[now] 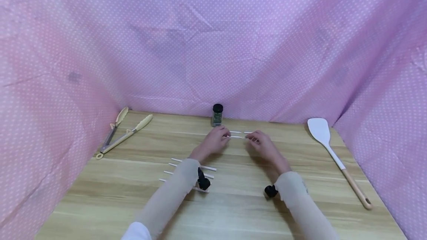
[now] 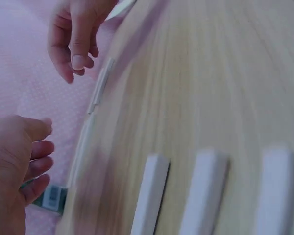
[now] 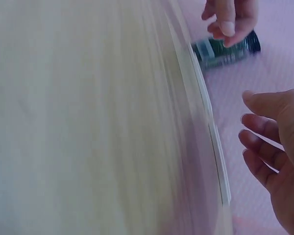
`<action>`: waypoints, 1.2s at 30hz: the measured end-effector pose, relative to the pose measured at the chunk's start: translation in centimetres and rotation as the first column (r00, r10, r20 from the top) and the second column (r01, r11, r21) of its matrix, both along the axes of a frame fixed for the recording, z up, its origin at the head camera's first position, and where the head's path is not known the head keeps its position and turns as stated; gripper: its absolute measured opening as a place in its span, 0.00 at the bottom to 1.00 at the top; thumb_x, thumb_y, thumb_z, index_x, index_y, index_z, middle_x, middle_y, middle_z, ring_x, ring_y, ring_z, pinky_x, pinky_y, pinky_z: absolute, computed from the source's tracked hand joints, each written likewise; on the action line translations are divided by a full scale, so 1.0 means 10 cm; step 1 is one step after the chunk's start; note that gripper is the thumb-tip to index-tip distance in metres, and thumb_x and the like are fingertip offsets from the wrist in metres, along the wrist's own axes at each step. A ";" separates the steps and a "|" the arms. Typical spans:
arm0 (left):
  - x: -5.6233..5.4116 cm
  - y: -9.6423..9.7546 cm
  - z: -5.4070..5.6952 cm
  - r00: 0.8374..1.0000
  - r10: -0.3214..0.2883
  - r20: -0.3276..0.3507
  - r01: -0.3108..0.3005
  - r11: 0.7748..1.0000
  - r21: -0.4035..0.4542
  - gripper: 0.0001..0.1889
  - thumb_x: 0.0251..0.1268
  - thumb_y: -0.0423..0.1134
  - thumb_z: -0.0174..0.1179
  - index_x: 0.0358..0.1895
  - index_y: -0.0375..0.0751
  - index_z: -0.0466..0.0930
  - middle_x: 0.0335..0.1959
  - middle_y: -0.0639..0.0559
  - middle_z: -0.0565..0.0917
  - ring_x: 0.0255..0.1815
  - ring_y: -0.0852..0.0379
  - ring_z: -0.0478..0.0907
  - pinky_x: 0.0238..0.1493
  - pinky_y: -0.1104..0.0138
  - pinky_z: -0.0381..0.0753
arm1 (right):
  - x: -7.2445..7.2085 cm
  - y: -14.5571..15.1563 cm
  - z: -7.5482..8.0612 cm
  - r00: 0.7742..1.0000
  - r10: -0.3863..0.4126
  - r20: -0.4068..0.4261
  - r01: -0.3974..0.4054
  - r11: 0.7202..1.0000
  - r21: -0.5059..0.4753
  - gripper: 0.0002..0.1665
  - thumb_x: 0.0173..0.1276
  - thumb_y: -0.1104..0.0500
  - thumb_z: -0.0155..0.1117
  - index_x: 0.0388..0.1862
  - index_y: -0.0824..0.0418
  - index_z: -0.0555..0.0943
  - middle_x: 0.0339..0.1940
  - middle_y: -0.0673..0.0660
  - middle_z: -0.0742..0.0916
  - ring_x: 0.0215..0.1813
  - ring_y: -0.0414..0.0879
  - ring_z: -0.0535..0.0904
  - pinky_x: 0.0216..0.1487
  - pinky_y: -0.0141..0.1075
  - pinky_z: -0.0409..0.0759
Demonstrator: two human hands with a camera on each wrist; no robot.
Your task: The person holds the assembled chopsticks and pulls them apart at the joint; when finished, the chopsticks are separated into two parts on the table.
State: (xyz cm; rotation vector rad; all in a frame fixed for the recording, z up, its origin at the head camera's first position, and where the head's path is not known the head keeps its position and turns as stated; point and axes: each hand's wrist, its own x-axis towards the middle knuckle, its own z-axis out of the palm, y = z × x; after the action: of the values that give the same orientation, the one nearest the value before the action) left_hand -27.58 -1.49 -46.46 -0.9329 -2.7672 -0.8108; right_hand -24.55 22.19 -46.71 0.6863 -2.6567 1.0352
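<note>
My left hand (image 1: 216, 140) hovers by the inner ends of thin white sticks (image 1: 236, 137) at the back of the table, its fingers loosely bent. Nothing shows between its fingers in the left wrist view. Across a small gap is my right hand (image 1: 263, 144), beside another white stick (image 1: 248, 132) that it partly hides. In the right wrist view its thumb and fingers stand apart and hold nothing. More white sticks (image 1: 209, 168) lie roughly parallel beneath my left forearm, which covers their middles. A dark-lidded spice jar (image 1: 217, 116) stands upright just behind my left hand.
Tongs (image 1: 116, 140) with cream tips lie spread at the left back. On the right lies a white spatula (image 1: 320, 130) with a wooden handle. Pink dotted cloth (image 1: 213, 55) walls in the back and sides of the wooden table (image 1: 247, 210).
</note>
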 end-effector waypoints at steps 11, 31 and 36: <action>0.22 -0.68 0.00 0.992 -0.013 0.127 0.002 0.996 0.085 0.10 0.66 0.42 0.60 0.45 0.41 0.82 0.41 0.53 0.80 0.45 0.57 0.76 0.51 0.61 0.77 | 0.23 -0.55 0.01 0.991 0.136 -0.017 -0.136 0.991 0.009 0.13 0.62 0.65 0.66 0.46 0.65 0.82 0.41 0.57 0.84 0.42 0.47 0.80 0.46 0.39 0.82; 0.63 -1.80 -0.16 0.964 -0.020 0.264 -0.036 0.978 0.205 0.09 0.63 0.38 0.62 0.44 0.41 0.81 0.38 0.53 0.81 0.39 0.61 0.76 0.42 0.70 0.77 | 0.62 -1.09 -0.08 0.952 0.252 0.173 -0.257 0.967 0.006 0.13 0.66 0.56 0.64 0.48 0.58 0.80 0.41 0.48 0.82 0.43 0.38 0.77 0.47 0.32 0.78; 0.68 -1.85 -0.21 0.971 -0.025 0.238 -0.020 0.982 0.188 0.07 0.61 0.37 0.64 0.42 0.43 0.82 0.37 0.54 0.81 0.38 0.63 0.76 0.41 0.70 0.77 | 0.62 -1.14 -0.14 0.945 0.256 0.205 -0.262 0.965 0.001 0.11 0.65 0.56 0.65 0.45 0.57 0.80 0.39 0.48 0.82 0.41 0.39 0.77 0.44 0.31 0.78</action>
State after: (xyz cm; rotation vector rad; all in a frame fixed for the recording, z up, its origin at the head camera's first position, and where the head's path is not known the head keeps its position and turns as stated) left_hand -20.82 -20.01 -48.56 -0.8543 -2.8178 -1.2384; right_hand -18.35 10.75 -48.09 1.0092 -2.8128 1.1949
